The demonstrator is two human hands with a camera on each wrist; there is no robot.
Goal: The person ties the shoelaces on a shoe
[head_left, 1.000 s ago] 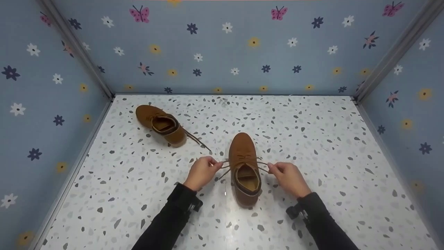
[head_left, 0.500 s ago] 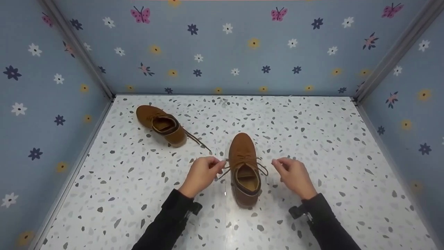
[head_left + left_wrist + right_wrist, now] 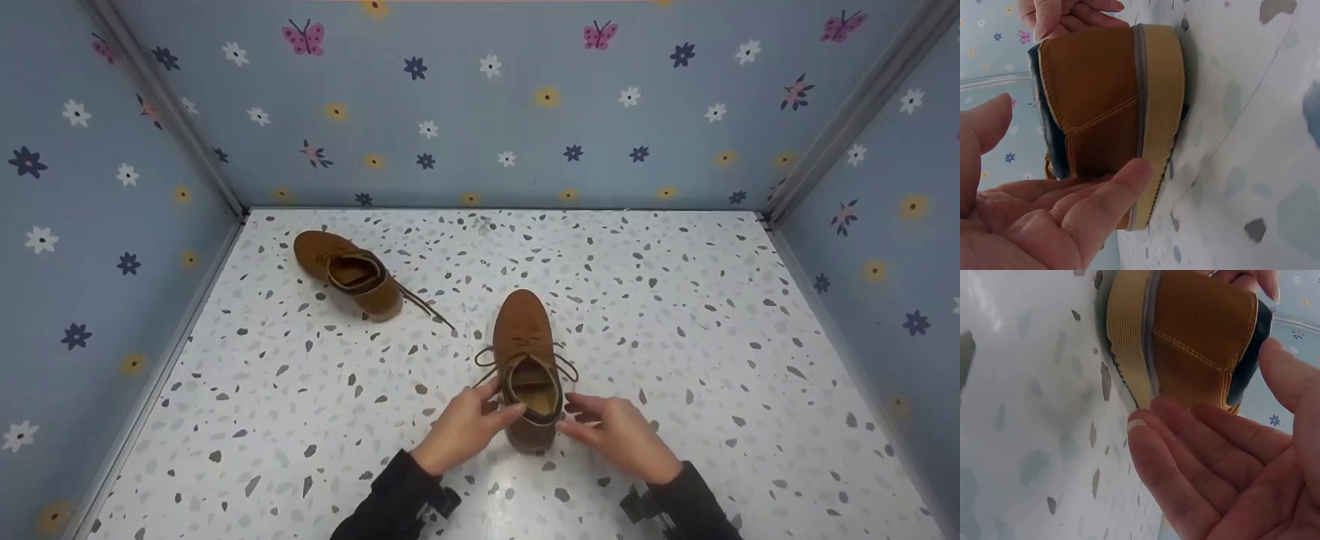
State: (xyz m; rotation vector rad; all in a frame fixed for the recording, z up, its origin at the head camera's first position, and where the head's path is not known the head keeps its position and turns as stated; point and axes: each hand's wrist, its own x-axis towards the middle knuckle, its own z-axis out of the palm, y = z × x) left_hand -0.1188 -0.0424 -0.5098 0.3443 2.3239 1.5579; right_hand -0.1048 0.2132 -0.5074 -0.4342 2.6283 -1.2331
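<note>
Both hands have let go of the laces and moved back toward the heel of the brown shoe (image 3: pixel 523 330), just below the centre of the head view. Half a second ago the left hand (image 3: pixel 466 427) was at the left lace (image 3: pixel 484 358), and the right hand (image 3: pixel 621 435) was just clear of the right lace (image 3: pixel 568 365); now each lace curves out loose and untied on its own side. The shoe itself has hardly shifted, its toe toward the top of the frame.

Neither grip pinches anything: the left is spread, its straight fingers along the shoe's left side (the thumb stands apart from the collar in the left wrist view), and the right is spread too, just beside the heel; whether its fingertips touch, I cannot tell. To my mind, the attention has passed from the laces to the body of the shoe, which is not yet held.

The second shoe (image 3: pixel 319 251) lies unattended at the upper left of the worktop (image 3: pixel 675 300), its laces (image 3: pixel 427 306) trailing toward the middle.
</note>
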